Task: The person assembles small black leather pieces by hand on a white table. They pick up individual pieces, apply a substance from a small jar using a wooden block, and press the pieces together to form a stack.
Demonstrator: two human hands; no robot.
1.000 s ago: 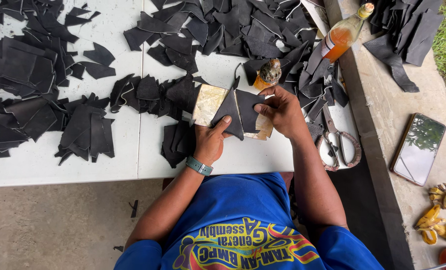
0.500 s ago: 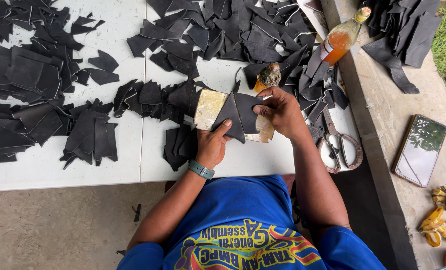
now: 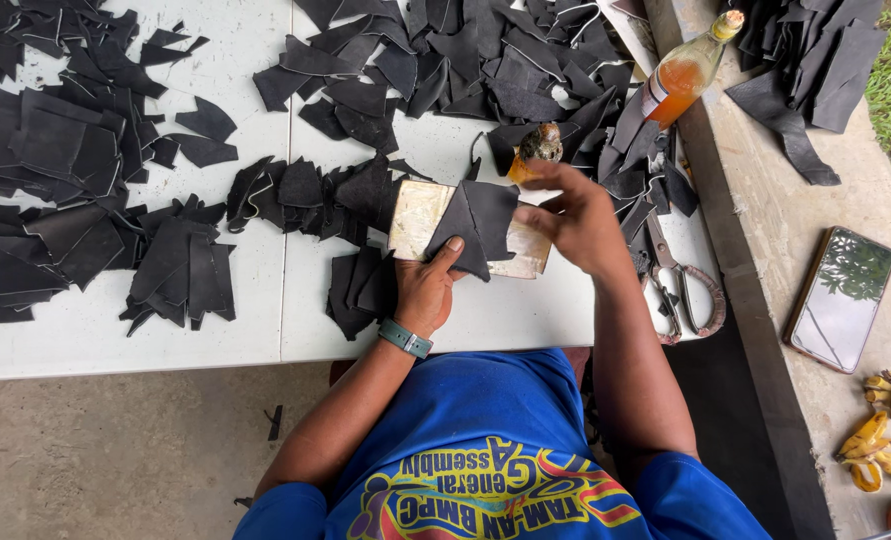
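A pale rectangular board (image 3: 413, 212) lies on the white table (image 3: 265, 310) in front of me. A black triangular leather piece (image 3: 475, 222) rests on top of it. My left hand (image 3: 427, 292), with a teal wristband, grips the board's near edge and pins the piece down with its thumb. My right hand (image 3: 577, 218) is blurred over the board's right end, fingers curled, its fingertips close to a worn brush with an orange handle (image 3: 537, 146). Whether it holds anything is unclear.
Heaps of black leather offcuts (image 3: 75, 170) cover the table to the left and far side. Scissors (image 3: 680, 285) lie to the right. A bottle of orange liquid (image 3: 683, 72) stands far right. A phone (image 3: 843, 298) and more offcuts (image 3: 805, 70) sit on the concrete ledge.
My right hand has lifted off the leather piece and moved up and right toward the brush. My left hand still holds the piece on the board.
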